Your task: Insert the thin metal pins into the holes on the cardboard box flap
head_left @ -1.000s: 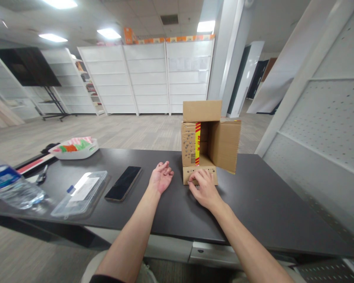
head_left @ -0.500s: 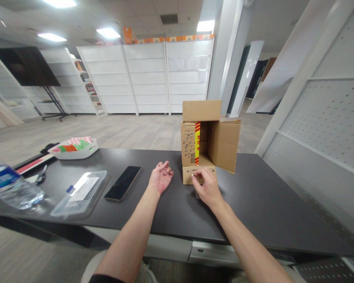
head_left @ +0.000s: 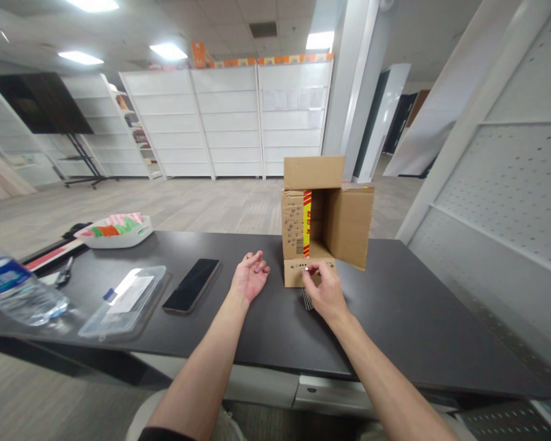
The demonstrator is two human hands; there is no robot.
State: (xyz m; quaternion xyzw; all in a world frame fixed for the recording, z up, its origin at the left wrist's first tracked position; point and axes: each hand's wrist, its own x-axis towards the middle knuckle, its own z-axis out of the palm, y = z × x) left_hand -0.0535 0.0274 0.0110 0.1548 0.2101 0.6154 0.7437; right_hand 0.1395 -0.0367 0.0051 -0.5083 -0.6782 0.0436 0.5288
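My right hand (head_left: 324,289) is closed in a pinch at the cardboard box's lower flap. A tiny pale, shiny piece (head_left: 307,269) shows at its fingertips, too small to name. Several thin metal rods (head_left: 307,299) stick out below the flap, partly hidden by that hand. The cardboard box (head_left: 292,223) stands with its top and right flaps swung out, a yellow and red tape strip on its front. Small dark round marks or holes dot its front and lower flap. My left hand (head_left: 250,277) rests palm up left of the box, fingers loosely curled, holding nothing.
A black phone (head_left: 191,285) lies left of my left hand. Beyond it are a clear plastic case (head_left: 123,301), a water bottle (head_left: 21,291) on its side and a white basket (head_left: 123,239) with colourful contents. The dark tabletop (head_left: 422,318) extends to the right.
My right hand has shifted slightly to the right along the lower flap, with the pale piece at its fingertips. More of the metal rods shows now. My left hand stays put.
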